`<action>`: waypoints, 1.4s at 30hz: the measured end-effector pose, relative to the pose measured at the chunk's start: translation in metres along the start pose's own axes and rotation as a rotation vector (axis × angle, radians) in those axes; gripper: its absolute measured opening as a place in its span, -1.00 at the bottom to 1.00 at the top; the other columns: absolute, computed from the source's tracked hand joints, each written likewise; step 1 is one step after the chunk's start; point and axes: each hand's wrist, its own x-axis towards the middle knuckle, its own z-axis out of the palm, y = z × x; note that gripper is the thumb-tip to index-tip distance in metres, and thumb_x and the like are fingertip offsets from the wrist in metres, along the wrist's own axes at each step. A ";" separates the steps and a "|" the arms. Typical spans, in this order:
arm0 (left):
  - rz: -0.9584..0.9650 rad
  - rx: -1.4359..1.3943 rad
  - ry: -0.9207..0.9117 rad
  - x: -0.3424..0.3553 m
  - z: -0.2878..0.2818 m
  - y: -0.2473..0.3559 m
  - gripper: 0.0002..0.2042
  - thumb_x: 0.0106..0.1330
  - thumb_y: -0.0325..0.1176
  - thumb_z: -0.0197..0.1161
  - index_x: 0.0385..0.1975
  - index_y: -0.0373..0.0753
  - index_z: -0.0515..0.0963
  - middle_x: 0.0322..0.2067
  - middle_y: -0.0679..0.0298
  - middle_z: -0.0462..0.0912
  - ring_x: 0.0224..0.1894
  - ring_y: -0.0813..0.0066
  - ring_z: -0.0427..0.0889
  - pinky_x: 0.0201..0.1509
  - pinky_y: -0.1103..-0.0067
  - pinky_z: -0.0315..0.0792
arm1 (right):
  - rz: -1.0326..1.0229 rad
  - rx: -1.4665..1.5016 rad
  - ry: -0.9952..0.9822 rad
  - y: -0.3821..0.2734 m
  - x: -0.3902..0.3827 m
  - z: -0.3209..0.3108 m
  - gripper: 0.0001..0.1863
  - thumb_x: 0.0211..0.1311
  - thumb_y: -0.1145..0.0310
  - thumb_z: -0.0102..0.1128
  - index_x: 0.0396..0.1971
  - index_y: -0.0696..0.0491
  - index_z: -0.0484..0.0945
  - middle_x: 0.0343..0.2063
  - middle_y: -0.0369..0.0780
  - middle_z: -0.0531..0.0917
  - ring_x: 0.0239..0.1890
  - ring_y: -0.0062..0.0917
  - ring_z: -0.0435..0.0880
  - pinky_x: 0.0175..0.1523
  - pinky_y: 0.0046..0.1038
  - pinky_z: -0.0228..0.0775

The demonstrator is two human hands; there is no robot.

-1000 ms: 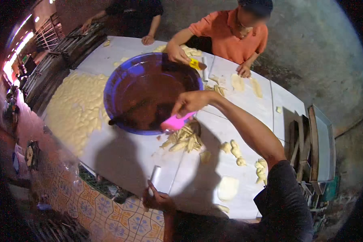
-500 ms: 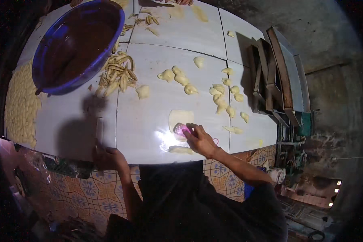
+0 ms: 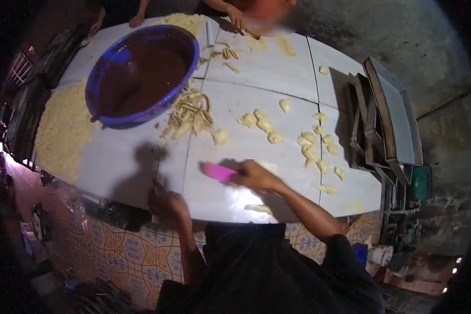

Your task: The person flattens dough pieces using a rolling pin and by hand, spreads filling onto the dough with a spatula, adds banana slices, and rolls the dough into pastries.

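Near the table's (image 3: 141,172) front edge: right hand (image 3: 256,175) gripping a pink scraper (image 3: 218,171) flat on the top; left hand (image 3: 166,201) at the near rim, finger state unclear.

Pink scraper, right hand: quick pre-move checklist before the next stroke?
1. Right hand has the pink scraper in its fingers: ok.
2. Scraper blade flat on the white table: cannot tell, the hand hides the contact.
3. Left hand out of the scraper's way, at the near table edge: ok.
4. Flat dough piece beside the right hand in reach: ok, though half hidden by the hand.
5. Blue basin well away from the stroke: ok.
6. Other people's hands only at the far edge: ok.
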 end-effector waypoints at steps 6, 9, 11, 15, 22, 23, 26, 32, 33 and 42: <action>0.196 -0.022 0.189 0.027 0.024 -0.053 -0.37 0.35 -0.32 0.13 0.44 -0.27 0.22 0.21 -0.11 0.41 0.25 -0.06 0.41 0.36 0.10 0.28 | -0.086 -0.421 0.301 0.009 0.136 0.027 -0.75 0.18 0.27 0.29 -0.25 0.11 0.72 -0.37 0.04 0.73 -0.32 -0.03 0.72 -0.23 -0.16 0.58; 0.161 -0.371 0.202 0.026 -0.008 -0.006 -0.45 0.36 -0.38 0.17 0.36 -0.32 0.30 0.18 -0.12 0.40 0.24 -0.09 0.38 0.35 0.06 0.25 | -0.045 -0.550 0.610 0.032 0.180 -0.010 -0.75 0.16 0.25 0.29 -0.30 0.12 0.70 -0.39 0.04 0.73 -0.31 -0.03 0.73 -0.21 -0.09 0.58; 0.181 -0.418 0.245 0.018 -0.020 0.012 -0.54 0.35 -0.48 0.17 0.26 -0.34 0.36 0.15 -0.09 0.43 0.21 -0.10 0.39 0.31 0.07 0.26 | -0.023 -0.638 0.644 0.035 0.196 0.000 -0.76 0.17 0.26 0.28 -0.30 0.13 0.68 -0.40 0.04 0.72 -0.31 -0.01 0.73 -0.16 -0.04 0.57; 0.234 -0.530 0.187 -0.007 -0.016 0.036 -0.59 0.27 -0.66 0.15 0.14 -0.34 0.49 0.05 -0.05 0.53 0.17 -0.07 0.44 0.26 0.16 0.35 | -0.103 -0.425 0.464 0.038 0.192 -0.010 -0.71 0.15 0.33 0.31 -0.16 0.15 0.71 -0.35 0.08 0.73 -0.32 -0.03 0.73 -0.12 -0.14 0.59; 0.734 -0.934 -0.385 -0.001 -0.055 0.109 -0.68 0.24 -0.62 0.18 0.01 -0.33 0.61 0.00 0.04 0.64 0.06 0.03 0.57 0.17 0.29 0.45 | -0.317 -0.512 0.238 0.083 0.002 -0.059 -0.56 0.11 0.44 0.35 0.06 0.02 0.67 -0.10 -0.05 0.72 -0.20 -0.24 0.72 -0.07 -0.30 0.61; 0.792 -0.991 -0.436 -0.007 -0.047 0.121 -0.67 0.22 -0.59 0.22 0.01 -0.29 0.62 -0.02 0.07 0.64 0.06 0.01 0.56 0.17 0.26 0.45 | -0.083 -0.367 0.219 0.090 -0.016 -0.052 -0.56 0.02 0.42 0.39 -0.01 0.01 0.70 -0.11 -0.11 0.68 -0.12 -0.21 0.68 0.02 -0.25 0.60; 0.941 -0.951 -0.481 -0.020 -0.033 0.141 -0.72 0.22 -0.53 0.29 -0.06 -0.21 0.67 -0.10 0.15 0.62 0.03 0.12 0.49 0.14 0.27 0.35 | -0.372 -0.799 0.317 0.119 -0.037 -0.030 -0.59 -0.06 0.36 0.41 -0.12 0.12 0.68 -0.09 -0.09 0.63 0.02 -0.20 0.60 0.11 -0.26 0.54; 1.048 -0.843 -0.437 -0.043 -0.025 0.142 -0.85 0.17 -0.42 0.37 -0.27 -0.17 0.76 -0.03 0.22 0.58 0.09 0.17 0.43 0.16 0.27 0.28 | -0.385 -0.743 0.401 0.124 -0.068 -0.013 -0.71 0.05 0.40 0.36 -0.20 0.16 0.66 -0.16 -0.07 0.61 -0.03 -0.19 0.59 0.01 -0.29 0.54; 1.037 -0.847 -0.463 -0.046 -0.026 0.141 -0.86 0.17 -0.40 0.39 -0.28 -0.18 0.76 -0.01 0.18 0.56 0.11 0.14 0.42 0.16 0.24 0.28 | -0.369 -0.748 0.368 0.124 -0.076 -0.011 -0.72 0.08 0.44 0.34 -0.17 0.16 0.65 -0.13 -0.06 0.60 -0.03 -0.18 0.59 0.01 -0.29 0.54; 1.278 -0.846 -0.456 -0.054 -0.041 0.127 -0.83 0.07 -0.35 0.46 -0.34 -0.18 0.73 -0.15 0.14 0.50 -0.01 0.13 0.41 0.10 0.20 0.30 | -0.385 -0.641 0.420 0.140 -0.124 0.011 -0.74 0.04 0.56 0.40 -0.21 0.12 0.66 -0.20 -0.16 0.57 -0.14 -0.28 0.59 -0.13 -0.32 0.52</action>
